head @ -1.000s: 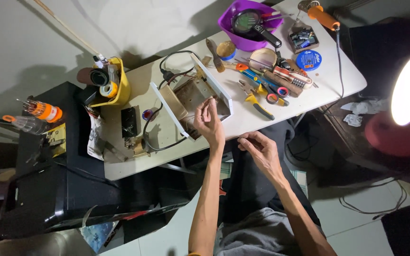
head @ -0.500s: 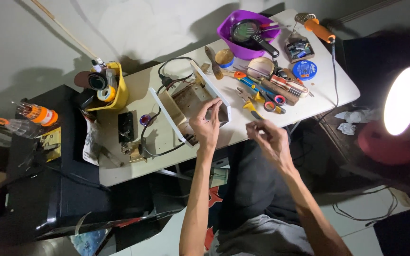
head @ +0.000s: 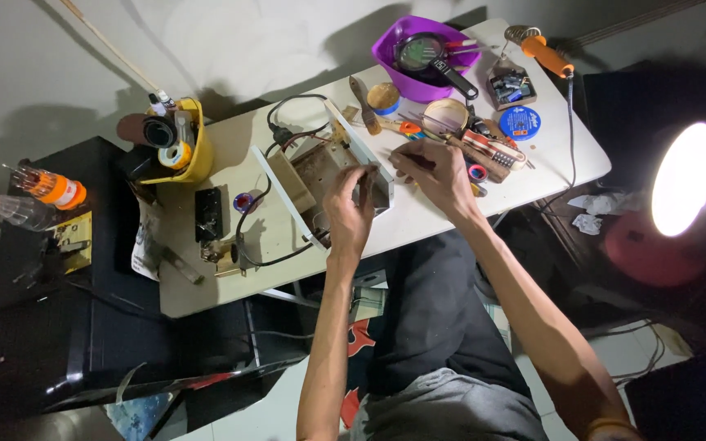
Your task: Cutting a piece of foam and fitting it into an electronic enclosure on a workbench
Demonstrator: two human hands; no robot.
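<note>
Steadying the open chassis [head: 320,184] at frame centre, our left hand [head: 350,214] curls fingers over its near wall while our right hand [head: 435,170], fingers pinched on something unidentifiable, should keep clear of its wires.

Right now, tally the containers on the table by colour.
Purple bowl: 1
Yellow tub: 1
Round blue tin: 1
Total: 3
</note>
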